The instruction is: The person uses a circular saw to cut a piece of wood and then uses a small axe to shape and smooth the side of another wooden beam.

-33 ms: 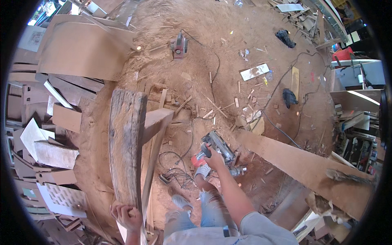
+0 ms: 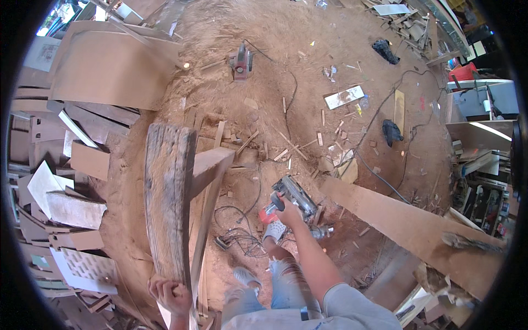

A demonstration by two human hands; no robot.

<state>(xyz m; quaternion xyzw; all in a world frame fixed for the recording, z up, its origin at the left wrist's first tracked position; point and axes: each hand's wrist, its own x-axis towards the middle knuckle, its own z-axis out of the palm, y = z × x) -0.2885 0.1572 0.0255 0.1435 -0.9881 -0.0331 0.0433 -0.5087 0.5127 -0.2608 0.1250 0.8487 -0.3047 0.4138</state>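
A thick, weathered wooden beam runs away from me at the left, its grain rough and grooved. My left hand is closed over its near end. At the centre, my right hand wraps round the black handle of a handheld power tool. The tool has a red housing and a long dark body with grey metal edges. It hangs low, beside my shoe, and I cannot tell whether it touches the ground. The beam rests against a crosswise wooden support.
A dark cord lies coiled near my feet. Another red power tool sits farther off in the sawdust. A wide board slants along the right. Stacked wood offcuts line the left; black bags and scraps litter the floor.
The beam's far end has shifted slightly left and nearer. Both hands keep their holds, with the power tool almost in the same place.
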